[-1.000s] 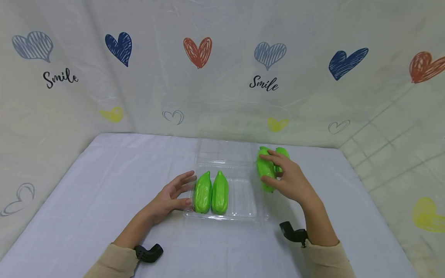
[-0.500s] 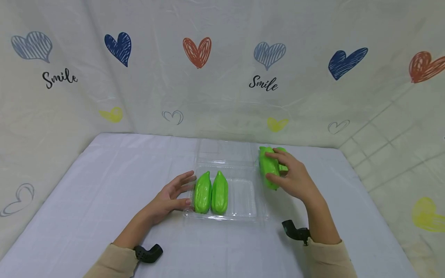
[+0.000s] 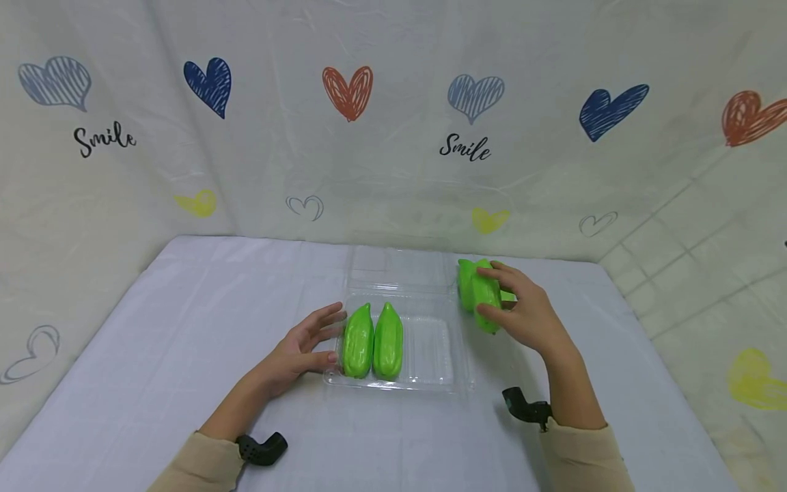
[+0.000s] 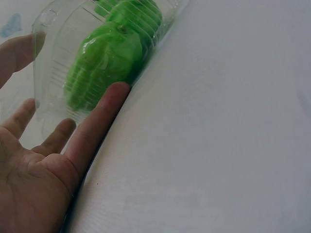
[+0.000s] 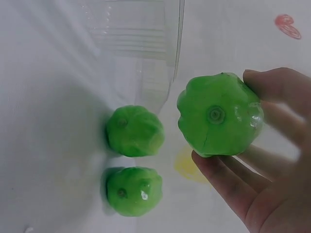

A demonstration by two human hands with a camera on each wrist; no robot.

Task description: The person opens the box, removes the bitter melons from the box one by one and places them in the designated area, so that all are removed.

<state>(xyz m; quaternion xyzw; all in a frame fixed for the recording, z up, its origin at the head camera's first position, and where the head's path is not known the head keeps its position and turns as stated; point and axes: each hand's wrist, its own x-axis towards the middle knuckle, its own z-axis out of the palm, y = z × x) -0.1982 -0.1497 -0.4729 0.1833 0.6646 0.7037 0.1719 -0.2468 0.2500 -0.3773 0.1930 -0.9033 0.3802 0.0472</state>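
Note:
A clear plastic tray (image 3: 430, 352) lies mid-table with two glossy green vegetables (image 3: 371, 342) side by side in its left part. My left hand (image 3: 301, 345) rests with straight fingers (image 4: 99, 116) against the tray's left wall (image 4: 53, 58), next to the nearest green vegetable (image 4: 104, 63). To the right of the tray, my right hand (image 3: 525, 314) grips a third green vegetable (image 3: 482, 297) from the side. The right wrist view shows this held vegetable (image 5: 221, 114) between thumb and fingers (image 5: 228, 184), raised above two more green vegetables (image 5: 134, 131) lying on the table.
The tray's clear lid (image 3: 399, 270) lies open toward the back. A white cloth (image 3: 184, 321) covers the table, and a heart-printed sheet (image 3: 347, 92) hangs close behind. The table's right edge (image 3: 645, 335) is near my right hand.
My right hand has closed round the green vegetable, lifted it off the table and shifted slightly right. The left hand and the tray have stayed put.

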